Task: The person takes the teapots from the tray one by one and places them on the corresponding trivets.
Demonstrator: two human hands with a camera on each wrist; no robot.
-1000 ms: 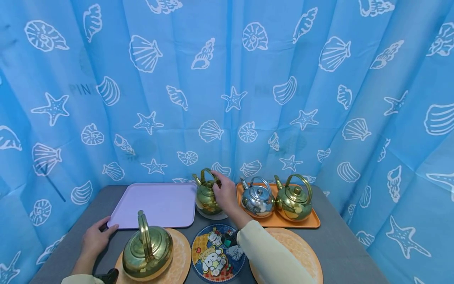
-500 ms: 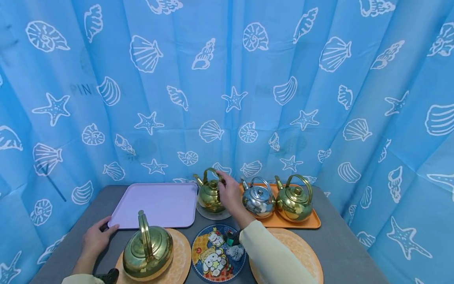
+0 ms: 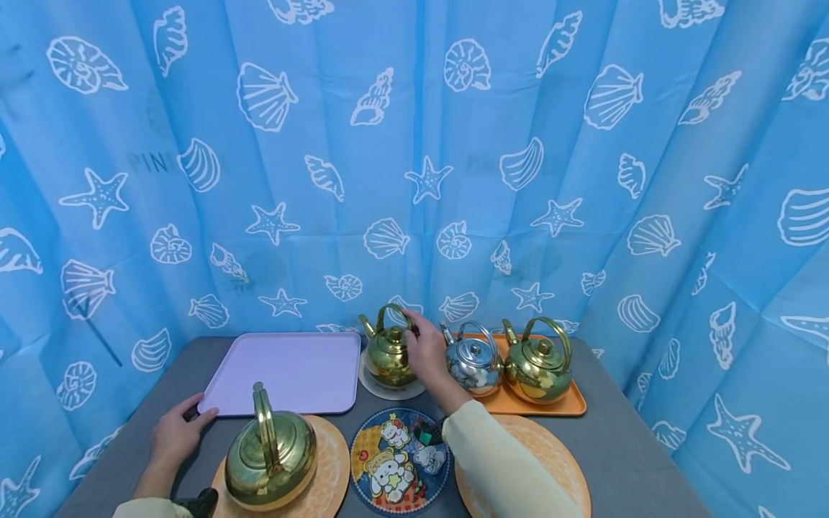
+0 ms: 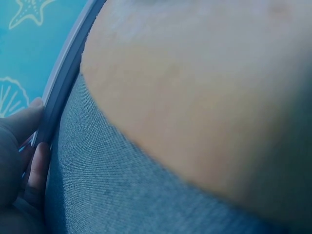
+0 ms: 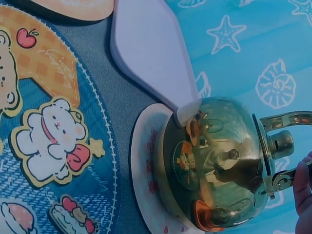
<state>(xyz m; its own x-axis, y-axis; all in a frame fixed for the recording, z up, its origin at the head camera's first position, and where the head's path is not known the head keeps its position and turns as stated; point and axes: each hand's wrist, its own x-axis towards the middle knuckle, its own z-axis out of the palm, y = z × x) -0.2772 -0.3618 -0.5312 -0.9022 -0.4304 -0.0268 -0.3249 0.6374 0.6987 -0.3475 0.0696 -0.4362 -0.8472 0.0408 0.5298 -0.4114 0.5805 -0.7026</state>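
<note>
My right hand (image 3: 429,354) grips the arched handle of a small gold kettle (image 3: 388,356) at the back middle. Below that kettle lies a round white mat (image 3: 370,387); the kettle's base is close over it in the right wrist view, where pink marks show on the mat (image 5: 146,146). At the near left corner of a lilac tray (image 3: 291,374), my left hand (image 3: 173,430) pinches the rim. The left wrist view shows its thumb over the tray's edge (image 4: 61,73) and a finger on the outer side.
A large gold kettle (image 3: 272,460) stands on a round orange mat (image 3: 333,460) at front left. Beside it lies a round cartoon mat (image 3: 388,460). An orange tray (image 3: 573,406) bears a silver kettle (image 3: 471,367) and another gold kettle (image 3: 539,374). A second orange mat (image 3: 550,453) lies front right.
The small gold kettle has shifted a little to the right over the white mat with my right hand on its handle, away from the lilac tray. My left hand stays at the tray's corner.
</note>
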